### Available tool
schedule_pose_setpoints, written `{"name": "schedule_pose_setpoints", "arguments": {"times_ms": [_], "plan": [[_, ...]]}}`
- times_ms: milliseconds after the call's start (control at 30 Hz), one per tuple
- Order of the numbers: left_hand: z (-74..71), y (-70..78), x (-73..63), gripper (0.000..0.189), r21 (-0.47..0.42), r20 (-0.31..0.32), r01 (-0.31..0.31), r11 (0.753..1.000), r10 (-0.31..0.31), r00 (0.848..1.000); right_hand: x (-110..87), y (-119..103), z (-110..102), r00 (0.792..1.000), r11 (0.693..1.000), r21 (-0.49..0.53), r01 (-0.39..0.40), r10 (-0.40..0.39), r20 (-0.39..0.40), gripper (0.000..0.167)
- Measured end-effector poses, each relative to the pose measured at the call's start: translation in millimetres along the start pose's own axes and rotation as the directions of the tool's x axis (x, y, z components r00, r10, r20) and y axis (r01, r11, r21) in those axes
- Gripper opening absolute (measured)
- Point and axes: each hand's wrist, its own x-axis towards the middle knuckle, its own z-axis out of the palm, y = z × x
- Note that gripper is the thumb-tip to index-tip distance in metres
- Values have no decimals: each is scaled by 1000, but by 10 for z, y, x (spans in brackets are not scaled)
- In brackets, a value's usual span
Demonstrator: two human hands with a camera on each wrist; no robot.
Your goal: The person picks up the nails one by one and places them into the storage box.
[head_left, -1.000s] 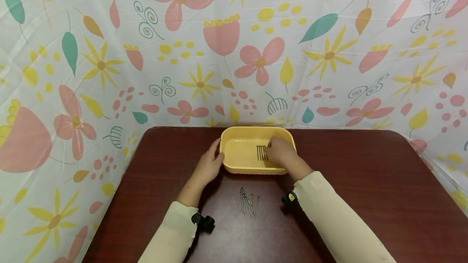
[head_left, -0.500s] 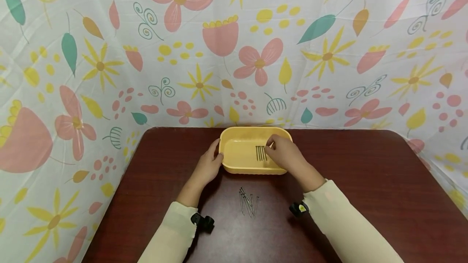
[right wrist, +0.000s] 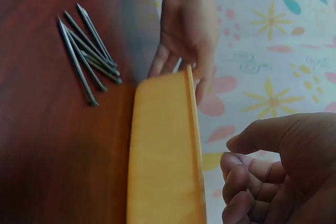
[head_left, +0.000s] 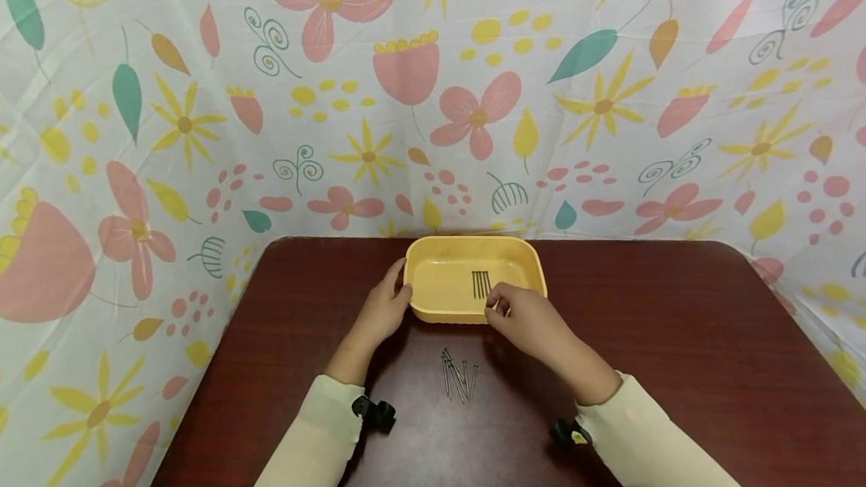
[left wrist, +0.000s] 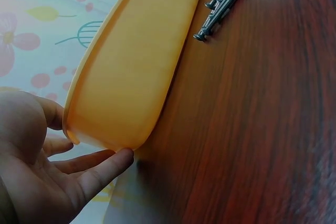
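Left hand (head_left: 380, 314) at the left end of the yellow tray (head_left: 441, 282), fingers spread, tips touching wall and rim. Tray sits at the far edge of the brown table (head_left: 649, 322). Loose nails (right wrist: 94, 54) lie heaped nearer the person. Inside, right of centre: nail row (head_left: 479, 284), side by side. Right hand (head_left: 528, 319) hovers by the near rim, apart from it, fingers loosely curled, thumb tip close to forefinger.

Yellow tray (head_left: 440, 284), grey nails (right wrist: 77, 62), red-brown table (head_left: 676, 307), floral cloth (head_left: 419, 141)
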Motion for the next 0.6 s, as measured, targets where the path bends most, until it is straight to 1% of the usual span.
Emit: {"name": "schedule_pose_setpoints", "arguments": {"times_ms": [67, 167, 300, 500, 600], "plan": [[5, -6, 1, 60, 0, -3, 1, 1000, -1, 1000, -61, -17, 34, 1000, 1000, 7, -1, 1, 18, 5], [7, -14, 2, 60, -1, -3, 1, 1000, -1, 1000, -132, -35, 95, 998, 1000, 15, -16, 15, 67, 6], [11, -19, 0, 60, -10, 3, 8, 1000, -8, 1000, -210, -32, 207, 992, 999, -5, -41, 41, 123, 8], [12, -14, -1, 59, -16, 4, 7, 1000, -7, 1000, -319, 9, 353, 987, 998, -55, -6, 15, 160, 19], [6, -11, 4, 59, -17, 5, 1, 1000, -1, 1000, -352, -1, 396, 986, 996, -87, -8, 23, 165, 24]]}}
